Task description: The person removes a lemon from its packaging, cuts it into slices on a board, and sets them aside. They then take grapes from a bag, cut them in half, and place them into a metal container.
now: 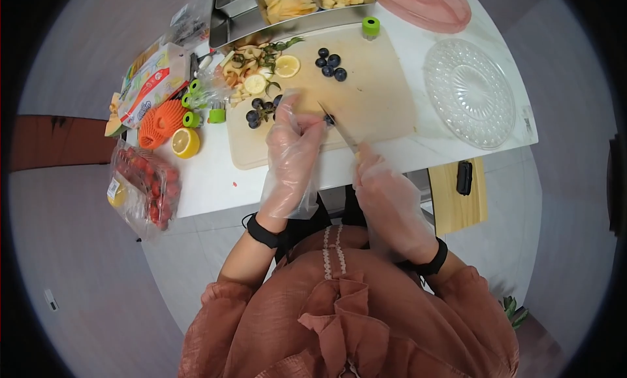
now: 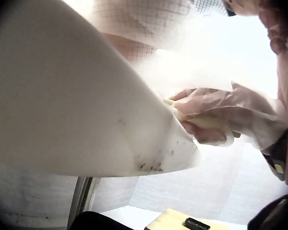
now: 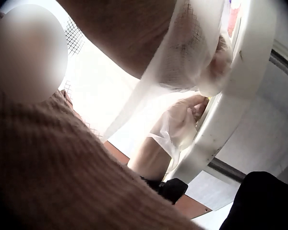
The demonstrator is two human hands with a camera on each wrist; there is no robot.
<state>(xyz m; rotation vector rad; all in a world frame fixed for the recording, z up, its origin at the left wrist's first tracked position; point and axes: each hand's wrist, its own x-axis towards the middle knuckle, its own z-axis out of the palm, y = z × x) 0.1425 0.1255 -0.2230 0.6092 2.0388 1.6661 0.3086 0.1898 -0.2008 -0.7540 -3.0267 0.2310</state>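
Both hands wear clear plastic gloves. The left hand (image 1: 292,143), over the front of the cream cutting board (image 1: 382,97), pinches a single blueberry (image 1: 328,120) at its fingertips. In the right hand (image 1: 386,195) is a knife (image 1: 341,135), gripped by its pale handle, its blade right at that blueberry and pointing away from the body. A group of blueberries (image 1: 340,74) lies farther back on the board, and more blueberries (image 1: 253,116) sit left of the left hand. In the left wrist view the right hand (image 2: 216,112) shows beside the table edge; the blade is hidden there.
Lemon slices (image 1: 287,66) and peelings (image 1: 245,63) lie at the board's left. Behind stands a metal tray (image 1: 238,35) with cut fruit; a green-topped cutter (image 1: 370,28) is near it. A glass plate (image 1: 470,94) is right, a halved lemon (image 1: 185,143) and boxed tomatoes (image 1: 153,185) left.
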